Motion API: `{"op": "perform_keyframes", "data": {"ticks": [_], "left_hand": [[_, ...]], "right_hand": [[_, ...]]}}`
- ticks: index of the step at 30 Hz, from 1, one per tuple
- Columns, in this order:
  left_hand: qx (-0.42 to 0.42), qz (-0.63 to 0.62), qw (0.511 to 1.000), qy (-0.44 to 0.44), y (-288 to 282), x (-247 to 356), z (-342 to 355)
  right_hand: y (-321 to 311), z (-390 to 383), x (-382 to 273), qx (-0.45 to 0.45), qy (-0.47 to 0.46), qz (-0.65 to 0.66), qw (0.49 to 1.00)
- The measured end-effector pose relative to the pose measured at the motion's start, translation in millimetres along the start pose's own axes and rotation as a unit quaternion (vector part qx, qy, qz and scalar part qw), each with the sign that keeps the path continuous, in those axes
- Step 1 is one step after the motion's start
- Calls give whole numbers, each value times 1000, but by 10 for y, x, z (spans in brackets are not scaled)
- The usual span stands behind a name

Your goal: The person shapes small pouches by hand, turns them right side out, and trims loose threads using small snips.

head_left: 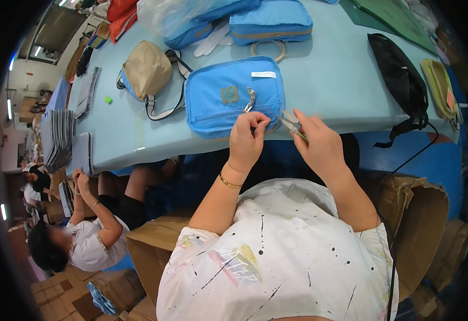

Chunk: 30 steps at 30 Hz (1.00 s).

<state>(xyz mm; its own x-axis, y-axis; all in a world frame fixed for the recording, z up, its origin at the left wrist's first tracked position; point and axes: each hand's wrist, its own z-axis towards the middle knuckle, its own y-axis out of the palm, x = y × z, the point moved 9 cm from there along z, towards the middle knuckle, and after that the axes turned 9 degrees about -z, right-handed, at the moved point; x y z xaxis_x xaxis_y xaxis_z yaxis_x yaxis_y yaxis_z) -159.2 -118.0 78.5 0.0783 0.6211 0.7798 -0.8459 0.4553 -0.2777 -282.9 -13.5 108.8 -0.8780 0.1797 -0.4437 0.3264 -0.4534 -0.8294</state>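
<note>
A blue zippered pouch [207,85] with a square patch, a white label and a metal zipper pull lies flat at the table's front edge. My left hand [244,140] is pinched at the pouch's lower right, below the pull; what its fingertips grip is too small to make out. Just to the right, my right hand [317,147] holds small metal snips [289,120], blades pointing toward the pouch's corner.
The table [335,80] also bears a beige-and-blue bag [147,69], more blue pouches [270,21], a tan ring, white gloves, a black bag [400,80] and gray stacked pieces [57,136]. A co-worker [84,241] sits at left. Cardboard boxes [416,224] surround me.
</note>
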Motion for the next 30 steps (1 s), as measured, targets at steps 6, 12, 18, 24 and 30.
{"op": "perform_keyframes", "data": {"ticks": [6,12,18,24,30], "left_hand": [[8,-18,1000,-3,1,-9,20],[16,-7,1000,-5,-7,7,18],[16,-12,1000,5,-14,30,18],[11,-15,1000,-2,5,-6,3],[7,-7,1000,10,7,5,7]], "right_hand": [[90,-73,-212,-59,-57,-173,981],[180,-68,-294,-58,-82,-215,971],[201,-45,-356,-86,-71,-253,961],[188,-38,-392,-101,-60,-284,951],[126,-55,-435,-107,-60,-289,949]]}}
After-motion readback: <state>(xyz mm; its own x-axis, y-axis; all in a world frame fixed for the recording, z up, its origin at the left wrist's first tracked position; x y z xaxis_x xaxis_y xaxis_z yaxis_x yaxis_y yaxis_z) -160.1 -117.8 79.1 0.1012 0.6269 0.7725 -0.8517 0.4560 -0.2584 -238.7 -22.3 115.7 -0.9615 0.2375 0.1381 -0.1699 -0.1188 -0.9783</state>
